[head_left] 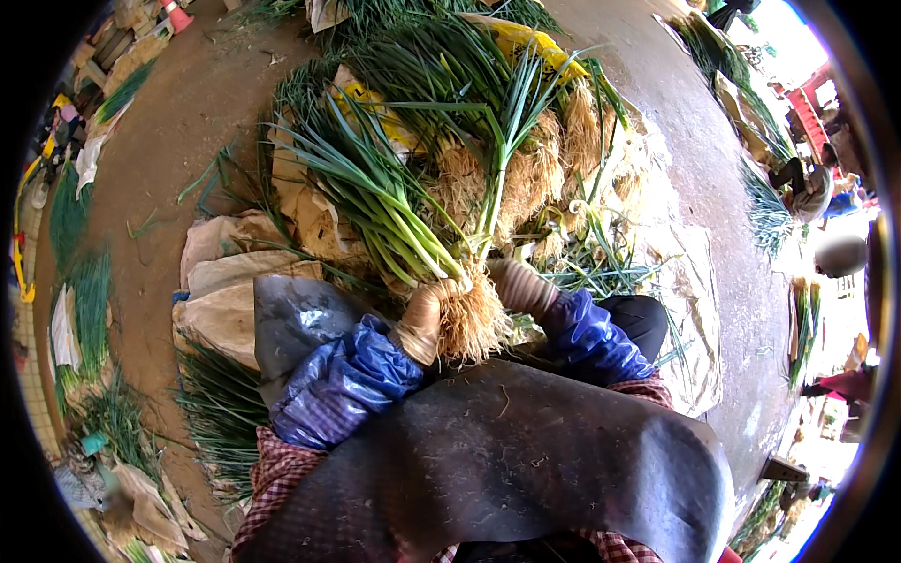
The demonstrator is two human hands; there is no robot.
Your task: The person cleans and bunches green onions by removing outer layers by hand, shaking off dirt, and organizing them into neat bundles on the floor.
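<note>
My left hand (422, 319), in a tan rubber glove with a blue plastic sleeve, grips a bundle of green onions (413, 216) just above its pale tangled roots (472, 324). My right hand (519, 284), gloved the same way, holds the same bundle from the other side at the white stalks. The green leaves fan up and away from me. A dark grey apron (526, 460) covers my lap right below the roots.
A big heap of green onions with straw-coloured roots (544, 159) lies ahead on yellow and tan sacks (235, 272). More onion piles (89, 300) line the left edge and lower left. People crouch by other piles (798, 188) at the right on the concrete floor.
</note>
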